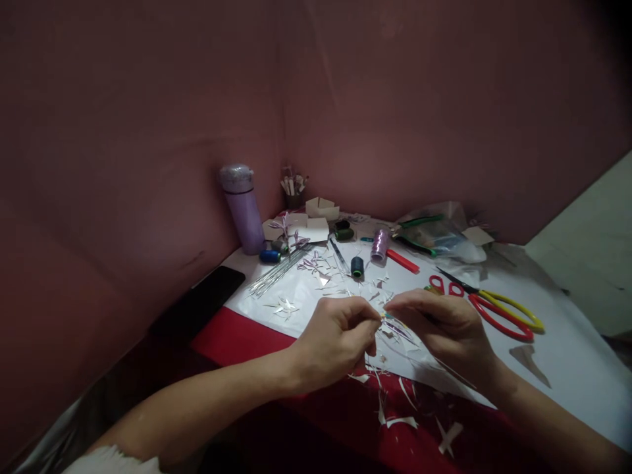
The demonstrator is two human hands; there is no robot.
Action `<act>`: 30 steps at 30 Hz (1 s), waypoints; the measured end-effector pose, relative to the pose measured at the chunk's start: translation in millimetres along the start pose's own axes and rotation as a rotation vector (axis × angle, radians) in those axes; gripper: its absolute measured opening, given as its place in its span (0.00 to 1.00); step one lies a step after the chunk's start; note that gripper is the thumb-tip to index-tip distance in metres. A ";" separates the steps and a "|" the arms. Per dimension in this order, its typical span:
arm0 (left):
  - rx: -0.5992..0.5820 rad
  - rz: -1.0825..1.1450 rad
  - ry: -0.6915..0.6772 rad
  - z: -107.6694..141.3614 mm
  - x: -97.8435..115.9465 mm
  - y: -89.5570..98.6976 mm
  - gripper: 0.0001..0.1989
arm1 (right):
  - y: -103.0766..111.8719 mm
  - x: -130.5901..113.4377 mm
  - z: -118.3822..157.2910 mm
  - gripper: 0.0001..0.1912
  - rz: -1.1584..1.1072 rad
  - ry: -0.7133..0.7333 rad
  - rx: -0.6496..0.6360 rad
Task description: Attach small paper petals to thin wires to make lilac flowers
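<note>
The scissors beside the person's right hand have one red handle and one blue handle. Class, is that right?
Not quite: the second handle is yellow, not blue. The head view shows the scissors beside the right hand, and the other handle is indeed red.

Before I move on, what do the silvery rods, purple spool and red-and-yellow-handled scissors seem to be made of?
Silvery rods: probably metal wire, since they look thin, straight and shiny.
Purple spool: glossy thread, likely synthetic, with bright highlights; core unclear.
Scissors: dark blades, likely metal; smooth, evenly coloured handles, perhaps plastic or plastic-coated.
</note>
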State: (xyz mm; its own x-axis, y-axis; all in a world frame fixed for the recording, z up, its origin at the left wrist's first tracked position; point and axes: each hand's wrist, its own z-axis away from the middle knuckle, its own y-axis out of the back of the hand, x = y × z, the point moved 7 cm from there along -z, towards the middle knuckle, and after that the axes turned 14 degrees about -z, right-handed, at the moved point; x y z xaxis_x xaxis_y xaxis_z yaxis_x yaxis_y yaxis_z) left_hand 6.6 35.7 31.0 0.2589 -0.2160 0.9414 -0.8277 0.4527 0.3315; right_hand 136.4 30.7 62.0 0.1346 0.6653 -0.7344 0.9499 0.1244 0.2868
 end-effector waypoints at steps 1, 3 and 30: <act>0.024 -0.055 -0.044 0.5 2.1 0.9 0.05 | 0.5 0.4 0.7 0.07 -0.001 -0.001 0.008; 0.067 -0.158 -0.129 1.7 6.4 2.7 0.04 | 1.2 0.9 2.4 0.08 -0.001 -0.004 0.019; -0.027 0.312 0.026 -0.9 -2.0 -4.9 0.10 | -15.9 36.0 13.0 0.09 -0.422 -0.491 0.205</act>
State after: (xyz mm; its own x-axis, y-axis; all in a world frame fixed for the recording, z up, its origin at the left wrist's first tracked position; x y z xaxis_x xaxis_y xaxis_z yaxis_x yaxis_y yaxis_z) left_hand 10.6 34.8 27.5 0.0071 -0.0407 0.9991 -0.8559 0.5165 0.0272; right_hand 129.8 43.1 23.0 -0.1932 0.1731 -0.9658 0.9769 0.1254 -0.1729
